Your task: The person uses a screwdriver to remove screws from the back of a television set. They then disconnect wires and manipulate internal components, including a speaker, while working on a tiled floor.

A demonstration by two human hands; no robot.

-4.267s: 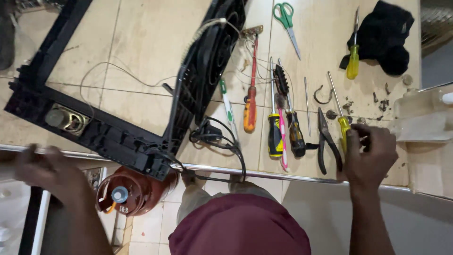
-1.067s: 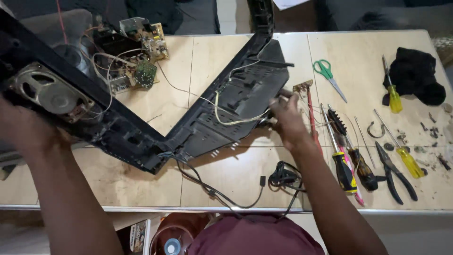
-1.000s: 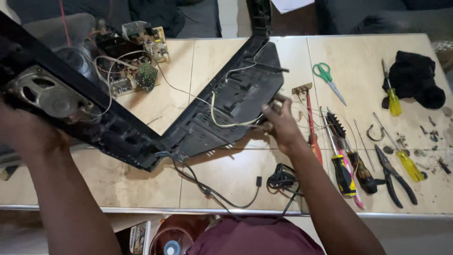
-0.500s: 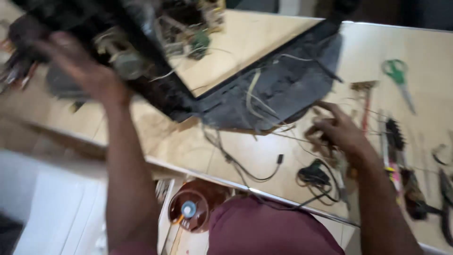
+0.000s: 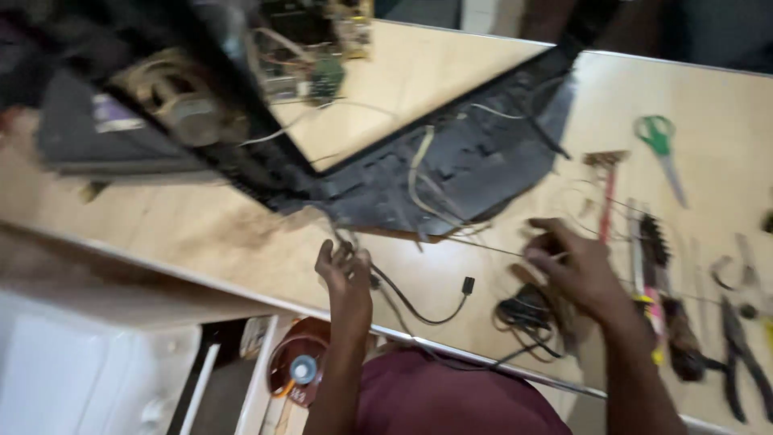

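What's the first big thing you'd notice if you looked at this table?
The big black frame lying open across the middle of the table, wires spilling out. Both hands work at its near edge: the left hand on a black cable, the right hand among thin wires. Tools lie at the right, with green scissors.

The table [image 5: 499,64] has a pale wood-grain top, smooth and faintly glossy, with a darker scuffed patch near its front edge, which is trimmed with a bright metal strip. The black frame [image 5: 451,169] lying on it looks like matt moulded plastic, ribbed on its inner face. A speaker [image 5: 189,113] set in it shows dull metal and a papery tan cone. Thin wires [image 5: 419,173] have pale plastic insulation; the black cable [image 5: 419,302] by the left hand [image 5: 345,270] looks rubbery and matt. Near the right hand [image 5: 576,270], scissors [image 5: 660,145] have green plastic handles and steel blades. Pliers [image 5: 745,354] look like dark metal. Motion blur hides finer texture.
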